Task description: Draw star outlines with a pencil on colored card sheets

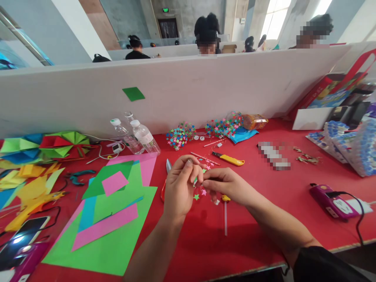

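Raised over the middle of the red table, my left hand point(180, 186) has its fingers curled and its thumb and fingertips pinched together. My right hand point(227, 184) meets it from the right, also in a pinch. What they hold is too small to make out. Loose paper stars point(196, 197) in pink and green lie beneath the fingers. Partly hidden behind my left hand are scissors point(168, 166) with a red handle. Below my right hand lies a pale stick point(225, 223) with a yellow end. A yellow utility knife point(232, 159) rests just beyond.
Coloured sheets point(123, 235) spread to the left, near a yellow glue gun point(32, 207) and teal pliers point(78, 178). Plastic bottles point(146, 137) and star-covered balls point(176, 138) stand before the white partition point(182, 92). A purple power bank point(333, 201) lies at right. People sit beyond the partition.
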Motion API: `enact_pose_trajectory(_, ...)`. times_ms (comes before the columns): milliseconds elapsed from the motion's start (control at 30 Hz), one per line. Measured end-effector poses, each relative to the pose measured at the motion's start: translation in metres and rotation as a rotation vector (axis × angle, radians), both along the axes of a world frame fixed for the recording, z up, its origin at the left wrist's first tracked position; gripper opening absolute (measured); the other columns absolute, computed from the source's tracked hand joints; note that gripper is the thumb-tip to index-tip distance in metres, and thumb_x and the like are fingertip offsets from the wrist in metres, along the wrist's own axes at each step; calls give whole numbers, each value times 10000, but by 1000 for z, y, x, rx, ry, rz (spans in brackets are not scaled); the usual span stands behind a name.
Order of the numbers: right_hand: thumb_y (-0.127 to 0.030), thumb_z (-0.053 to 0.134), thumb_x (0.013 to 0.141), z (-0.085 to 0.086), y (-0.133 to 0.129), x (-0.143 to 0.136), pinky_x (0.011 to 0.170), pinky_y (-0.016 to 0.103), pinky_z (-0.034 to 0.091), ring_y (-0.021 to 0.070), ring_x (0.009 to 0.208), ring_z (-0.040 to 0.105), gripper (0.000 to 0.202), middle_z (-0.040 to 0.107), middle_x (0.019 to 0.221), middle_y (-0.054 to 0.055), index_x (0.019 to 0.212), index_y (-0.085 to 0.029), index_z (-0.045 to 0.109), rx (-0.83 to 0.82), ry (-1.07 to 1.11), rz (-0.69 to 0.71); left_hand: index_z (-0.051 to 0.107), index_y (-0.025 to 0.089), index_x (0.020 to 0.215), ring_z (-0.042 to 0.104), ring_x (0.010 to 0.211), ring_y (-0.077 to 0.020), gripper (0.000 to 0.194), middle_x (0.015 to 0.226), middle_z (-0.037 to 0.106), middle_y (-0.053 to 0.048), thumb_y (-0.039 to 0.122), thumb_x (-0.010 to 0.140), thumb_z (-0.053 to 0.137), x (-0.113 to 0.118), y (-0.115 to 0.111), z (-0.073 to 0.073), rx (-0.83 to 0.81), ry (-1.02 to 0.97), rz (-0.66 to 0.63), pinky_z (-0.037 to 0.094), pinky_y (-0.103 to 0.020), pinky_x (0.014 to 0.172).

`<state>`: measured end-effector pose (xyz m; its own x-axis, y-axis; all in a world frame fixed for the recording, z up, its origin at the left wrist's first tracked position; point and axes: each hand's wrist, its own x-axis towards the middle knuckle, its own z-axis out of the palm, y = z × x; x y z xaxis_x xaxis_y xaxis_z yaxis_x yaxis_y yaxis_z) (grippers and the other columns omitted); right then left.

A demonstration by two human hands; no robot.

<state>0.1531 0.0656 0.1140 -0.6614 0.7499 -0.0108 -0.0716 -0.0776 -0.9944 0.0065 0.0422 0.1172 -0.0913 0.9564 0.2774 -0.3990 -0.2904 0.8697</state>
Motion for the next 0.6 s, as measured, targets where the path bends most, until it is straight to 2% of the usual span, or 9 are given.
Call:
enact_pose_trajectory(100,-324,583,903,0,-4,0,501,194,408,82,543,538,172,568,671,-26,865,-168,643,265,-136,-118,613,230,942,492,629,-120,196,699,523,19,277,1007,434,-2,-5,-4,200,405,292,421,-248,642)
enact_pose_trajectory(167,-244,553,913,2,-9,2,570,207,419,98,630,555,138,609,739,2,838,-174,644,511,-216,-222,587,233,1080,541,802,-155,204,904,588,-32,216,1007,397,-3,-9,-5,349,720,355,445,-282,755)
enact_pose_trajectory(267,-205,519,932,6,-13,8,644,238,430,126,696,574,144,643,789,36,870,-176,646,761,-294,-333,454,201,1280,504,1036,-217,336,1129,543,-97,129,958,390,-5,-10,-2,503,1026,316,414,-402,978)
enact_pose_trajectory(367,-205,506,947,10,-15,14,670,248,445,140,721,593,146,652,813,47,932,-183,649,845,-331,-372,357,178,1333,467,1080,-241,439,1131,497,-102,80,905,371,-7,-7,1,588,1205,274,305,-536,1103)
enact_pose_trajectory(433,-175,495,944,12,-15,17,659,244,444,139,719,590,148,645,810,46,931,-187,643,890,-334,-388,365,184,1316,461,1104,-246,418,1114,494,-96,75,913,361,-9,-5,2,612,1286,228,305,-535,1106)
enact_pose_trajectory(500,-159,485,943,14,-16,20,631,242,430,135,691,568,152,622,778,38,907,-188,631,935,-339,-426,410,192,1270,458,1117,-249,335,1103,501,-98,100,951,363,-9,-4,2,601,1314,179,372,-480,1049)
enact_pose_trajectory(600,-177,492,946,14,-18,22,599,244,409,126,637,524,148,578,711,19,865,-190,615,957,-358,-463,491,202,1133,480,1005,-223,193,1009,505,-75,137,988,381,-10,-4,1,555,1267,147,437,-396,913)
